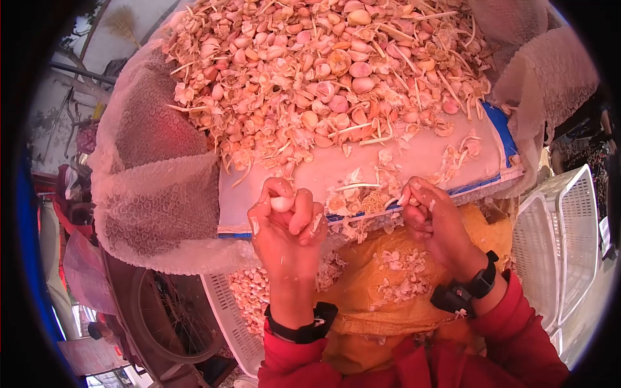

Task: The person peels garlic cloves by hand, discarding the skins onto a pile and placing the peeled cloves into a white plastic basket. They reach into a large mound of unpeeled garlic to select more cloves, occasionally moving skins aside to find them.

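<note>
A pale, smooth garlic clove (282,204) sits in the curled fingers of my left hand (288,226), in front of the near edge of the board. To its right, my right hand (432,216) is closed with thumb and fingers pressed together. Something small and whitish shows at its fingertips, but I cannot make out what it is. Beyond both hands lies a big heap of garlic cloves (336,97), mixed with papery skins and dry stems. Loose skins (372,200) lie on the board (259,187) between my hands.
Bubble wrap (155,213) drapes around the board's sides. Below it, a white basket (220,310) holds many cloves. An orange cloth (362,291) with scattered skins covers my lap. White plastic crates (576,226) stand at the right, and a wheel (174,317) at the lower left.
</note>
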Action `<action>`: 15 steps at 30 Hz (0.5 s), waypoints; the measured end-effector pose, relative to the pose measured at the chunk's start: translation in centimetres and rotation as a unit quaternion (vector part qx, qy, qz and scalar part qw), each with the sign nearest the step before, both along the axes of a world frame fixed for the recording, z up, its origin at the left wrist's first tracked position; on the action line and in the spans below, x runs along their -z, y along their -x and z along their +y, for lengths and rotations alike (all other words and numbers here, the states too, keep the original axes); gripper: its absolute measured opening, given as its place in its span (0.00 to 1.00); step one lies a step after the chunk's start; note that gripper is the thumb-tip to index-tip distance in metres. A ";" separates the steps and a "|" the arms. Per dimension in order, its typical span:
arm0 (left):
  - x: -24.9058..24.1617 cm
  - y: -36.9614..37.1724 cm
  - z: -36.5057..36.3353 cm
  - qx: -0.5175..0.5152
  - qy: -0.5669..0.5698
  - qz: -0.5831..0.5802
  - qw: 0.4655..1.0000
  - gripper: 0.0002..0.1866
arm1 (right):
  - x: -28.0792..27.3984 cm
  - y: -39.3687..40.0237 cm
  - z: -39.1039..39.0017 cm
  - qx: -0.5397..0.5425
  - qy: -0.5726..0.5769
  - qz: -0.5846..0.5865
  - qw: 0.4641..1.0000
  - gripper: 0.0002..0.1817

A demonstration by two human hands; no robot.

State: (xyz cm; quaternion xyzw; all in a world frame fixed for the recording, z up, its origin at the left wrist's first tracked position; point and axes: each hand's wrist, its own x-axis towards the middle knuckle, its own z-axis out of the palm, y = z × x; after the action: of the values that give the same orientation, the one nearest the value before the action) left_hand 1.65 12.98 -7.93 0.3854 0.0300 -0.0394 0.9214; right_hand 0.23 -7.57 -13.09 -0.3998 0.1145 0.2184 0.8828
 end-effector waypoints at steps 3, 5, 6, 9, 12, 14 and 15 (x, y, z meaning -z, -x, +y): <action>-0.1 0.7 0.0 0.064 0.100 0.024 0.993 0.09 | -0.1 0.1 0.3 -0.002 0.028 -0.008 1.000 0.12; -1.0 1.6 -0.3 0.041 0.104 0.020 0.994 0.09 | 0.1 0.2 0.5 -0.001 0.035 -0.021 0.999 0.12; -1.2 1.9 -0.4 0.029 0.108 0.018 0.994 0.09 | 0.1 0.3 0.6 -0.001 0.040 -0.027 0.999 0.13; -0.9 2.5 0.6 0.056 0.071 -0.022 0.996 0.10 | -1.1 0.5 1.6 -0.030 0.009 -0.032 0.999 0.14; -0.8 3.1 1.0 0.039 -0.043 -0.103 0.993 0.13 | -4.1 0.9 3.6 -0.085 -0.018 -0.077 0.993 0.14; -1.9 4.1 0.5 -0.029 -0.221 -0.109 0.969 0.18 | -5.9 0.8 5.5 -0.114 0.024 -0.169 0.979 0.16; -2.3 4.5 0.3 -0.062 -0.309 -0.110 0.943 0.21 | -6.1 0.8 6.7 -0.095 0.086 -0.230 0.965 0.15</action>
State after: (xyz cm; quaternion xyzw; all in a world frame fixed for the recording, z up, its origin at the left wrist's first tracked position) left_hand -2.85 13.29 -5.62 0.6501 -0.0373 0.0717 0.7555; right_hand -0.59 -0.84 -6.99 -0.5231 -0.1119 0.1923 0.8227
